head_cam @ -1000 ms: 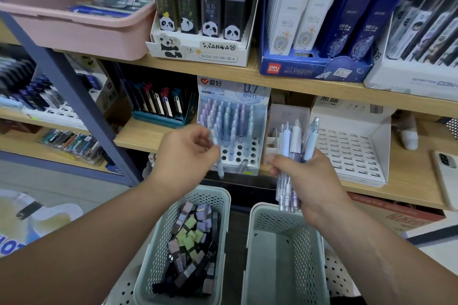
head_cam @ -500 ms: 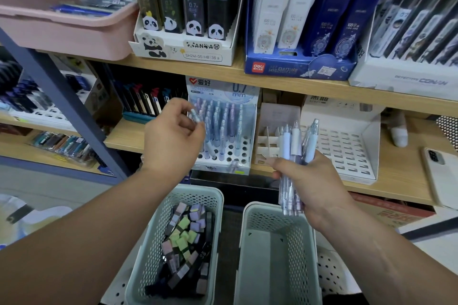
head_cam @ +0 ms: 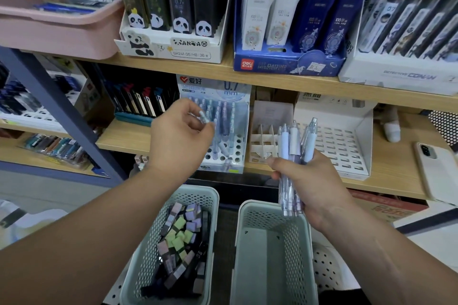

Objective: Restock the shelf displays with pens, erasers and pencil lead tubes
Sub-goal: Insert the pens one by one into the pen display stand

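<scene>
Shelf (head_cam: 119, 137); basket (head_cam: 190, 190) of lead tubes (head_cam: 181, 235); left hand (head_cam: 178, 136) pinching pen (head_cam: 204, 116), right hand (head_cam: 319, 188) gripping pens (head_cam: 295, 146)

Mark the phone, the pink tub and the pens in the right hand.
phone (head_cam: 440, 176), head view, middle of its back.
pink tub (head_cam: 57, 32), head view, front wall.
pens (head_cam: 294, 142), head view, barrel of the white pen.
</scene>
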The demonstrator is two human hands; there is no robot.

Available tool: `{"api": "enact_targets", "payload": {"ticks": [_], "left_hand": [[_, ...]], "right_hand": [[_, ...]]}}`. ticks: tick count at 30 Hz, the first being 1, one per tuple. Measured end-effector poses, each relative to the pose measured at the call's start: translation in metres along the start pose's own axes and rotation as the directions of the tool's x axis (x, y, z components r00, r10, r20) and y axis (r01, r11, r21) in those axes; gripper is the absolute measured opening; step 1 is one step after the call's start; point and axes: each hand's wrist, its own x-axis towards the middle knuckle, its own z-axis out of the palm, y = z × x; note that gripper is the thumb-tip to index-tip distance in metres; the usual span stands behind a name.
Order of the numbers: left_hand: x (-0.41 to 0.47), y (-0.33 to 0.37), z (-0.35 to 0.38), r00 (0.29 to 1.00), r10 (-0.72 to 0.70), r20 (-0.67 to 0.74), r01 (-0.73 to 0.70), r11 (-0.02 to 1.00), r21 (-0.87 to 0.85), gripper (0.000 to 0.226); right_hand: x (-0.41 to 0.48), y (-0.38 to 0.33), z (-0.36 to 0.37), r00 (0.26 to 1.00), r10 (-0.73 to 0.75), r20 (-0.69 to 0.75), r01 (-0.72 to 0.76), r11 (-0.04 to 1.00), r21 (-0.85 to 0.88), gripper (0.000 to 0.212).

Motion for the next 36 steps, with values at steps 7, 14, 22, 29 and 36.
{"api": "enact_targets", "payload": {"ticks": [7,14,22,29,36], "left_hand": [[-0.005,-0.002,0.026,0.997,0.059,0.041,-0.065,0.983,0.17,0.017],[-0.006,-0.008,0.041,0.986,0.119,0.121,-0.151,0.939,0.31,0.022],[-0.005,-0.006,0.057,0.985,0.117,0.128,-0.162,0.883,0.441,0.017],[-0.005,-0.006,0.054,0.99,0.091,0.104,-0.13,0.874,0.468,0.022],[-0.028,0.024,0.036,0.972,0.052,0.228,-0.054,0.999,0.005,0.032]], "right_hand": [[0.002,0.002,-0.005,1.0,0.013,0.011,-0.013,0.999,0.032,0.034],[-0.001,-0.003,-0.011,0.996,0.032,0.081,-0.037,0.998,0.055,0.035],[-0.008,-0.008,-0.015,0.977,0.007,0.211,-0.026,0.996,0.088,0.03],[-0.01,-0.008,-0.013,0.974,0.016,0.225,-0.027,0.999,0.046,0.029],[-0.013,-0.008,-0.003,0.947,-0.005,0.322,-0.007,0.999,0.036,0.015]]}}
